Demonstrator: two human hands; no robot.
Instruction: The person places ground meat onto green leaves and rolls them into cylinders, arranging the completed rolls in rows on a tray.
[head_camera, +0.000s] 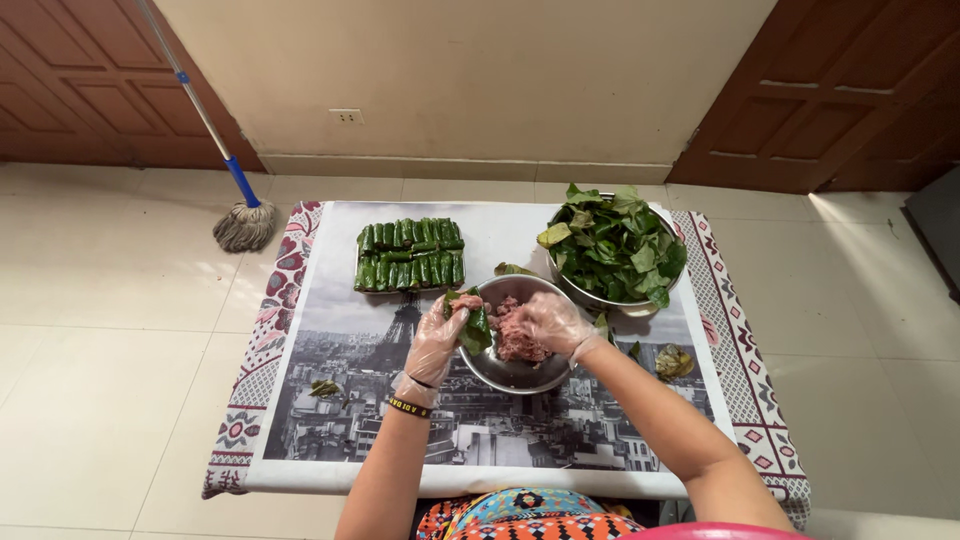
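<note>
A person in thin clear gloves is working over a low worktop (340, 330) covered with a cloth printed with a grey city view and a patterned red border. The left hand (436, 345) is cupping a green leaf (474, 328) at the left rim of a steel bowl (515, 372), fingers curled under it, with a dab of pink filling sitting at the fingertips. The right hand (550, 320) is resting just beside it, fingers bent down onto the mound of minced meat (512, 335) inside the bowl; whether it is pinching any meat cannot be told. The meat is lying directly right of the leaf, so the right hand is the nearer one. Beyond the bowl, a tray of finished leaf rolls (410, 255) is lying in neat rows, their long axes mostly pointing away from the person. To the right, a larger pot of loose leaves (615, 245) is standing, touching the bowl. A mop (243, 222) is leaning against the wall at left.
</note>
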